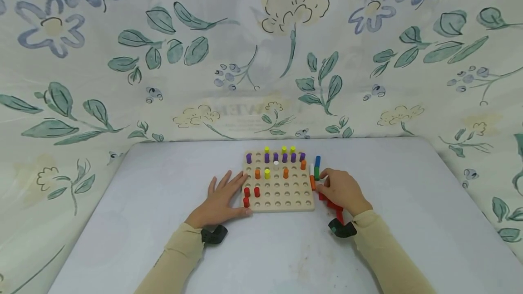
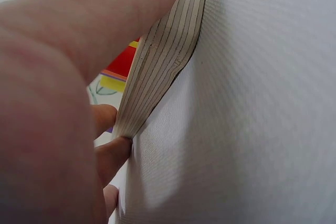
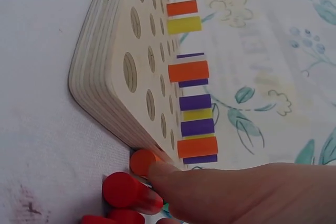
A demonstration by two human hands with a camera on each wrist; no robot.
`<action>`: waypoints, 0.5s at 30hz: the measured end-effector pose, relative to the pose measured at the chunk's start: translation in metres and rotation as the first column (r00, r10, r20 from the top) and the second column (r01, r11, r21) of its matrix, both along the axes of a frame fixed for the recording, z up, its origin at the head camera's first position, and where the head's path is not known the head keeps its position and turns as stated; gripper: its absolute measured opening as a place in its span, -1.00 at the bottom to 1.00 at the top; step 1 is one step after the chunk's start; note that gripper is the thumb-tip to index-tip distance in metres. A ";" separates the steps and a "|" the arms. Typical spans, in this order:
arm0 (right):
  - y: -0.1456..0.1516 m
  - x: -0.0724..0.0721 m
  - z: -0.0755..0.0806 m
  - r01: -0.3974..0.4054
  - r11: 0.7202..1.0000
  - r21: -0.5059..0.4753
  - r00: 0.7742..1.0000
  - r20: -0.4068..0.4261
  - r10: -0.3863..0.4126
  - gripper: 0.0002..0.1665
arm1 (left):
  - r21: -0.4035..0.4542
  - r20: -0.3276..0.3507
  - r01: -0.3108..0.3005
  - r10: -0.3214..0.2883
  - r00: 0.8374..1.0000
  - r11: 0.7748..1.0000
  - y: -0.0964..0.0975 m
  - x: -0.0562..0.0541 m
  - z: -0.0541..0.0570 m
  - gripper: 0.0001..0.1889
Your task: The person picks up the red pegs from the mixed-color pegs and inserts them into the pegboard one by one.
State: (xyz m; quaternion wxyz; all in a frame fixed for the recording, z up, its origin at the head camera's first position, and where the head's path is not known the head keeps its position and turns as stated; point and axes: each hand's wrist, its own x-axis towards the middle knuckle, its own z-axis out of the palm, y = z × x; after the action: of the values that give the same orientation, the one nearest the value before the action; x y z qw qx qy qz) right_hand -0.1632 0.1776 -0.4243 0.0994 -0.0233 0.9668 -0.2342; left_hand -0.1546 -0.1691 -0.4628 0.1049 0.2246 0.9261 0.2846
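Observation:
A square wooden pegboard (image 1: 292, 198) lies on the table, with purple, yellow, orange, white and red pegs standing in some holes. My left hand (image 1: 222, 201) spreads its fingers along the board's left side, thumb at the near left corner. In the left wrist view, fingertips (image 2: 119, 150) touch the layered edge. Beside the right edge, my right hand (image 1: 340, 189) reaches down among loose pegs. Its thumb (image 3: 170, 182) overlaps the end of a loose orange peg (image 3: 142, 162) in the right wrist view, close to a red peg (image 3: 119, 190). Its other fingers are mostly hidden there.
A loose blue peg (image 1: 318, 161), a green peg (image 1: 316, 173) and a white peg (image 1: 312, 169) lie along the board's right side. Several red pegs (image 1: 335, 206) lie partly under the right hand. A flowered cloth (image 1: 261, 58) hangs behind the white table (image 1: 143, 194).

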 end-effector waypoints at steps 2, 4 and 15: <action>0.000 0.000 -0.001 -0.006 1.000 0.003 1.000 0.015 0.006 -0.55 | -0.004 0.002 -0.004 0.004 1.000 1.000 0.000 0.000 0.000 0.07; -0.001 0.000 -0.003 -0.010 1.000 0.007 1.000 0.026 0.010 -0.53 | -0.003 0.001 -0.005 0.005 1.000 1.000 0.000 0.001 0.000 0.07; -0.005 0.002 -0.007 -0.022 0.999 0.025 0.999 0.024 0.022 -0.62 | 0.000 -0.006 0.000 0.000 1.000 1.000 -0.001 0.001 0.000 0.06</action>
State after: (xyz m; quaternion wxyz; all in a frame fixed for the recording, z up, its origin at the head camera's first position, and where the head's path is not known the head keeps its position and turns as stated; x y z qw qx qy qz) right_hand -0.1614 0.1729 -0.4310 0.1138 -0.0298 0.9682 -0.2209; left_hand -0.1534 -0.1698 -0.4627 0.1023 0.2254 0.9263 0.2839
